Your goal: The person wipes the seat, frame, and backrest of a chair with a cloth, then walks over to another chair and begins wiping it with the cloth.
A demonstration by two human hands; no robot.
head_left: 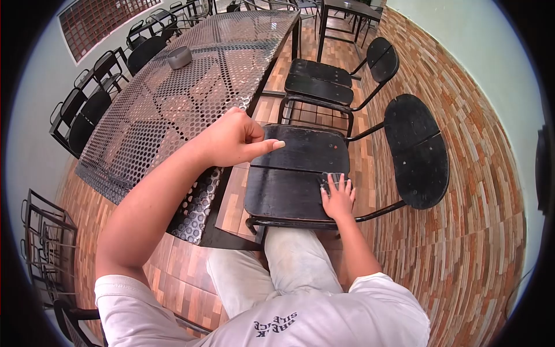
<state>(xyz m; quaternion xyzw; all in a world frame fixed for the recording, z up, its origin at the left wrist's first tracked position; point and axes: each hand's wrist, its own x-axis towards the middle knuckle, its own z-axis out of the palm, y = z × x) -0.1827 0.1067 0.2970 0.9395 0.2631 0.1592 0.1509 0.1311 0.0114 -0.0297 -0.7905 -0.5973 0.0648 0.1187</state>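
A black wooden chair seat [289, 191] lies in front of me, its two boards split by a gap. My right hand [339, 196] rests at the seat's right edge, fingers spread over a dark cloth [330, 178] pressed on the wood. My left hand [245, 139] hangs above the seat's left side, near the table edge, with fingers curled and the thumb stretched out; nothing shows in it. To the right stands the chair's black rounded backrest [416, 151], joined to the seat by metal tubes.
A perforated metal table [144, 130] fills the left, with a round grey container [180, 57] on it. Another black chair [319, 79] stands beyond mine. More chairs [105, 72] line the table's far side, and stacked frames [49, 240] stand at lower left.
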